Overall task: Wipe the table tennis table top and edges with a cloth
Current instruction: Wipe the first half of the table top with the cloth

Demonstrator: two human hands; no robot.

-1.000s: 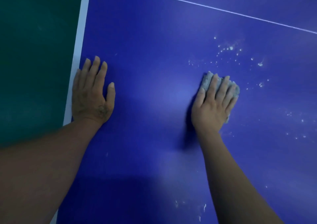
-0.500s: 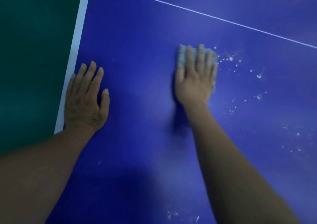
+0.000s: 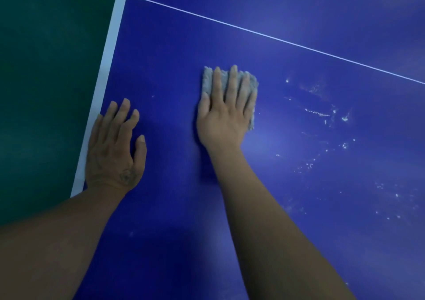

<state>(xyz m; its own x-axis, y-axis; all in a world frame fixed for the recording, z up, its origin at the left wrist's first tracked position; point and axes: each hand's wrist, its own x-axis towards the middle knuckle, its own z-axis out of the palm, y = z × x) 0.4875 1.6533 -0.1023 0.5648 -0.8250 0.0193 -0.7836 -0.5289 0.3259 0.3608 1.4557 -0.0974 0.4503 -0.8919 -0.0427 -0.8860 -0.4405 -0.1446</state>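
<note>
- Cloth (image 3: 208, 80) pinned under flat, straight-fingered right hand (image 3: 225, 120), mid tabletop (image 3: 174, 46), now swept left of white specks (image 3: 318, 113).
- Braces left hand (image 3: 115, 152) flat, empty, beside tabletop's left edge.
- Leaves specks unwiped.

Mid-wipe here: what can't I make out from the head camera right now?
Head view: most of the cloth lies under the right hand; its size and underside are hidden.
The table under the left hand is covered.
The table runs off the frame at top, right and bottom.
The white specks are too small and blurred to tell dust from smears.
The side face below the white border: unseen from above.
</note>
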